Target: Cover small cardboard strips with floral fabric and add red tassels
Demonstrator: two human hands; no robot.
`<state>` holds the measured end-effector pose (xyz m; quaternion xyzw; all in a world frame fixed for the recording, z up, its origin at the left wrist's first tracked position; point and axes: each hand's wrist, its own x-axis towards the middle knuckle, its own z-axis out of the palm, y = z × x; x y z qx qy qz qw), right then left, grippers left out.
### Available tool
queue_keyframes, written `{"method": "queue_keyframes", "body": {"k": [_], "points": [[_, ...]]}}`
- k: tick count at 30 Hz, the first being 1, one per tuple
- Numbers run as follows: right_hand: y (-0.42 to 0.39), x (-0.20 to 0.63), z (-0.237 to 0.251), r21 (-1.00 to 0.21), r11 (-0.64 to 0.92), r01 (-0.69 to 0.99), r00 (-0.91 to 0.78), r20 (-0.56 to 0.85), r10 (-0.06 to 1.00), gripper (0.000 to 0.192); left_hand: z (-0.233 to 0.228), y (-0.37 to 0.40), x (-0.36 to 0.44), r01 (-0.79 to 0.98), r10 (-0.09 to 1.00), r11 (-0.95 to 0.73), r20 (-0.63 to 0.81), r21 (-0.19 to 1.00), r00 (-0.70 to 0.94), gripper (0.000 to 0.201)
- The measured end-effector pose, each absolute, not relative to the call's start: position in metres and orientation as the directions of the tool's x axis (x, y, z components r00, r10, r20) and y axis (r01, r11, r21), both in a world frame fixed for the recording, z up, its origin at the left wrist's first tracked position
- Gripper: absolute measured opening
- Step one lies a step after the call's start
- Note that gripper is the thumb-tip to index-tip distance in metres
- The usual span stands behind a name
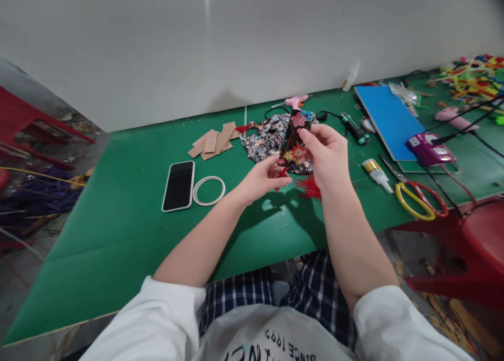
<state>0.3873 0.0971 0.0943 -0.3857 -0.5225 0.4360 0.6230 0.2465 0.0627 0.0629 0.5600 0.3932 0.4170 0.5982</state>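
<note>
Right hand pinched on a floral fabric piece, left hand pinching (fingertips together) its red tassel.

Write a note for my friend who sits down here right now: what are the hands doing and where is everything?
Left hand: pinches a red thread at the bottom of the flowered cloth piece.
Right hand: holds that piece up.
More flowered cloth lies behind on the green table, red tassel below.
Glue gun, glue bottle and scissors are unused.
Whether the thread is fixed: cannot tell.
</note>
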Motion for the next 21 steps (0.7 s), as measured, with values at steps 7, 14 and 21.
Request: {"method": "queue_keyframes", "body": {"k": [7, 14, 21], "points": [[0.107, 0.398, 0.090, -0.925, 0.362, -0.118, 0.119, 0.349, 0.930, 0.017, 0.052, 0.069, 0.240, 0.171, 0.882, 0.018, -0.096, 0.985, 0.461, 0.034], [0.107, 0.398, 0.089, -0.927, 0.357, -0.112, 0.106, 0.346, 0.932, 0.014, 0.043, 0.075, 0.232, 0.334, 0.861, -0.020, -0.154, 0.942, 0.485, 0.033], [0.101, 0.399, 0.094, -0.927, 0.232, -0.294, -0.024, 0.250, 0.968, 0.024, 0.044, 0.081, 0.222, 0.332, 0.920, -0.170, 0.028, 0.928, 0.391, 0.030]]}}
